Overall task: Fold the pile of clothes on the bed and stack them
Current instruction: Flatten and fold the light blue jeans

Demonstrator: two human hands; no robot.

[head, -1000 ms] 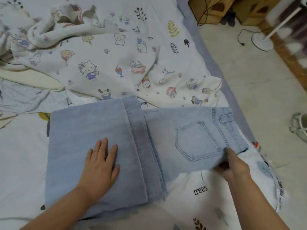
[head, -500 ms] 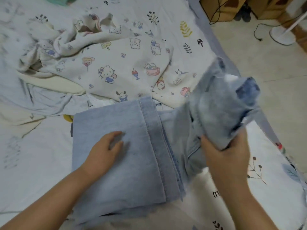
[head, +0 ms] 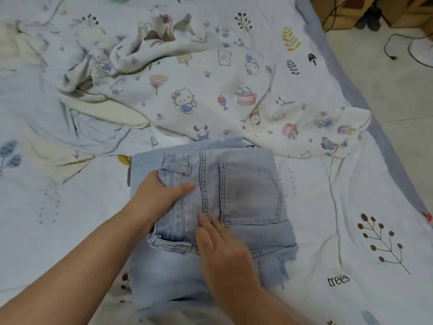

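Note:
Light blue jeans (head: 248,193) lie folded into a compact block on the bed, back pocket facing up. My left hand (head: 154,198) grips the waistband edge on the block's left side, thumb on top and fingers tucked under the fold. My right hand (head: 222,249) rests flat on the denim below the pocket, fingers straight. Behind the jeans a white cartoon-print garment (head: 210,90) lies spread and rumpled. A cream garment (head: 112,109) and a pale grey-blue one (head: 77,134) are heaped at the left.
The white bed sheet (head: 351,231) with plant prints stretches to the right and left of the jeans. The bed's grey-blue edge (head: 351,90) runs diagonally at the right, with tiled floor (head: 398,90), cables and cardboard boxes (head: 351,8) beyond it.
My right hand lifted the pocket half of the jeans and folded it leftwards over the leg half. My left hand shifted from pressing the legs to gripping the waistband. The view moved closer.

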